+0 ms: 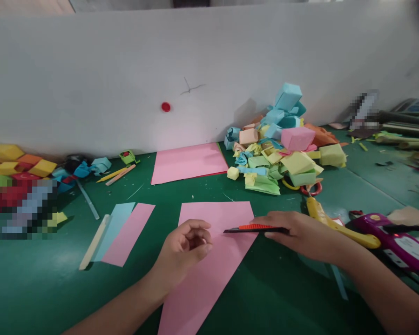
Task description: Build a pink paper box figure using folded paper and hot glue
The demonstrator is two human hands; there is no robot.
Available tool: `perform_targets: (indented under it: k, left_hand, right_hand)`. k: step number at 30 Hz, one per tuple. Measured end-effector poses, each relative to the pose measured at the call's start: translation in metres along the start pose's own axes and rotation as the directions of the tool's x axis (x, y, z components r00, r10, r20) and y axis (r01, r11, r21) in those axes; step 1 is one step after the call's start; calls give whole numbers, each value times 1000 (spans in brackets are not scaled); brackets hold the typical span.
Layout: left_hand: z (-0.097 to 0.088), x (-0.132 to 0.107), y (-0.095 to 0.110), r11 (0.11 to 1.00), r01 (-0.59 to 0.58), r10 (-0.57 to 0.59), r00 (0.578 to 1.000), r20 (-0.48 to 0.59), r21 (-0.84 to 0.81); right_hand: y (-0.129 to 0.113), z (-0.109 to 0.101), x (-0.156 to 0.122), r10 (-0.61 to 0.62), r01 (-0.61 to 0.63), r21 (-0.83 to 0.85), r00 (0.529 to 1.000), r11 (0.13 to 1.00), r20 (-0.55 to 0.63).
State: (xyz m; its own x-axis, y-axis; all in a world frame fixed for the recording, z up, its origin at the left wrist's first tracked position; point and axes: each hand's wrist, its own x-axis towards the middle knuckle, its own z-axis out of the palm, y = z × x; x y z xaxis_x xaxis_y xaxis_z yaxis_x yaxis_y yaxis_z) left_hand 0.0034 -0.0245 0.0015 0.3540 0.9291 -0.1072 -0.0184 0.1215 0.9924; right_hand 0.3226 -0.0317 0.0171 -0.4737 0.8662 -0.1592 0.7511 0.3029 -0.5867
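A pink paper sheet lies folded into a triangle on the green cutting mat in front of me. My left hand rests on the sheet with its fingers curled in loosely, holding nothing that I can see. My right hand grips an orange and black utility knife, its tip lying along the sheet's right edge.
A second pink sheet lies near the white wall. A heap of folded paper cubes stands at the right back. Pink and blue strips and a wooden stick lie left. A yellow glue gun and a purple tool sit right.
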Motion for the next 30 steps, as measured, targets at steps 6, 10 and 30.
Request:
perform_targets:
  k: [6,10,30]
  left_hand:
    - [-3,-1,-2,995,-11,15,999,41,-104]
    - [-2,-4,-1,995,-9,22,992,127,-103]
    - [-12,7,4,977,-139,161,978,-132,163]
  right_hand:
    - [-1,-1,0,1,-1,12,1000,1000,6]
    - [-2,-1,0,-3,3,18,1000,1000,4]
    - [-6,-2,-1,6,-6,17,1000,1000,5]
